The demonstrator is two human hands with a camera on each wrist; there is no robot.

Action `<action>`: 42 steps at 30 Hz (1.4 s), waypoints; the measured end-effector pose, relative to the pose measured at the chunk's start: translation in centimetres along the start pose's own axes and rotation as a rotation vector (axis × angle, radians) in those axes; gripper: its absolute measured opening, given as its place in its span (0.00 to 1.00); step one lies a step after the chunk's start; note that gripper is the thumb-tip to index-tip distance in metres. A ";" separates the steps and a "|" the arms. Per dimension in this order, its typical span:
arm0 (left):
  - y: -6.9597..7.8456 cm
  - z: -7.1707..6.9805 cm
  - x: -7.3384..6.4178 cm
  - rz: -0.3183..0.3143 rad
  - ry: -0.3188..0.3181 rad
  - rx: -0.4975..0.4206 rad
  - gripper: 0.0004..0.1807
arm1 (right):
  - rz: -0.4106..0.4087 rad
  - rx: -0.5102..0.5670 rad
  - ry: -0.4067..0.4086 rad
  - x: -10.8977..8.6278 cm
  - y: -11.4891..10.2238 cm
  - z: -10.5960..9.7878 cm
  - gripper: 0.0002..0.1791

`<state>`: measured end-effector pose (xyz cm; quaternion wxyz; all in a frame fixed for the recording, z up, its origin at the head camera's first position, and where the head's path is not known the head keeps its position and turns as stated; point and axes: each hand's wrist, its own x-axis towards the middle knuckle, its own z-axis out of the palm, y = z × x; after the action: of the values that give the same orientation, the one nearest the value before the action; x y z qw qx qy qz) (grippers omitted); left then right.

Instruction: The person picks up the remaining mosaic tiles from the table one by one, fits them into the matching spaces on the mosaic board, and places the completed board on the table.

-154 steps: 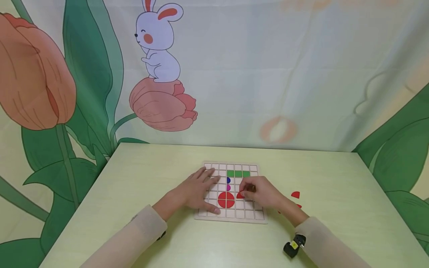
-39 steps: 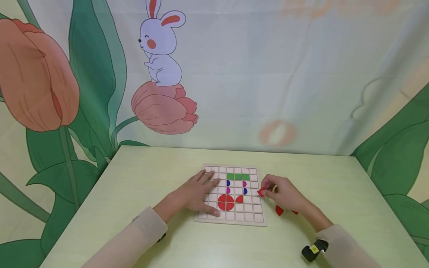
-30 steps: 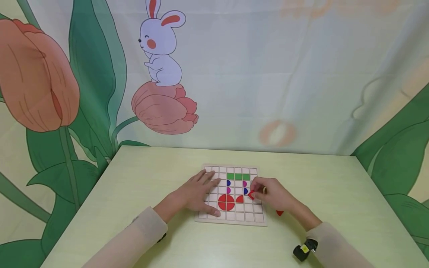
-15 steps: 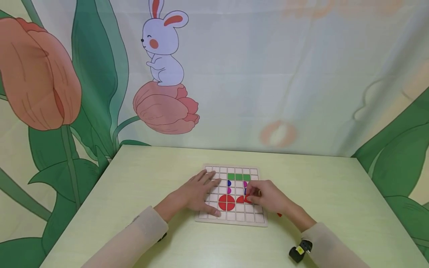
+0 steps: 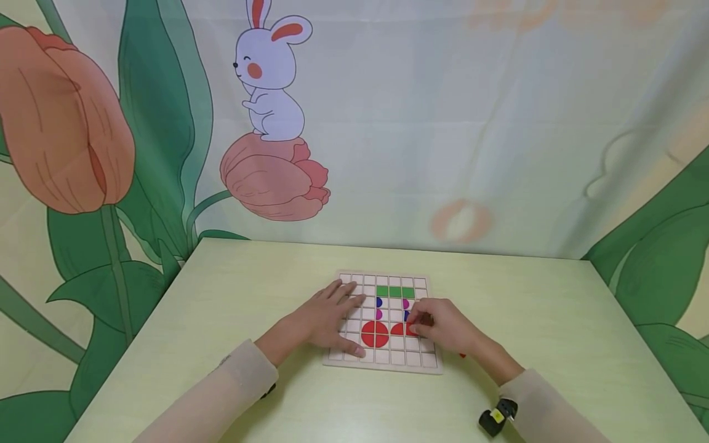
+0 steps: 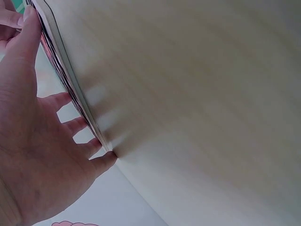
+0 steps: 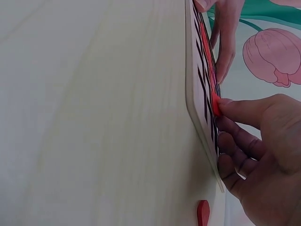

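Note:
My left hand (image 5: 327,312) lies with spread, nearly straight fingers over the left side of a white gridded board (image 5: 396,355). In the left wrist view, its fingertips (image 6: 109,159) reach the board's edge. My right hand (image 5: 443,321) pinches a red quarter-circle piece (image 7: 216,102) between thumb and index finger, low against the board. That piece sits just right of another red quarter-circle piece (image 5: 397,330); my fingers partly cover it. Left of them is a red circle (image 5: 375,334) split into quarters. Above are green squares (image 5: 395,291) and small blue (image 5: 379,303) and magenta half circles (image 5: 379,314).
On the pale wooden table (image 5: 249,271), a loose red piece (image 7: 203,213) lies right of the board, mostly hidden by my right wrist in the head view. A printed curtain (image 5: 376,123) with a rabbit and tulips hangs behind the table. A black wrist camera (image 5: 497,417) is on the right sleeve.
My right hand has brought the red piece leftward from beside the board and down next to the other red quarter, then barely moved in the last half second. The left hand stays put.

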<state>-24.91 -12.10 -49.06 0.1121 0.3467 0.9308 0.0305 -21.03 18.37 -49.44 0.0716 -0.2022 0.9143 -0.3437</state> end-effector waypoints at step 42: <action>-0.1 0.2 0.1 0.011 0.008 0.002 0.67 | 0.015 -0.154 0.068 -2.3 0.9 -4.3 0.09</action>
<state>-24.97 -12.15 -49.31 0.1082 0.3517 0.9293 0.0316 -20.35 22.54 -46.86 0.0274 -0.1884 0.9414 -0.2783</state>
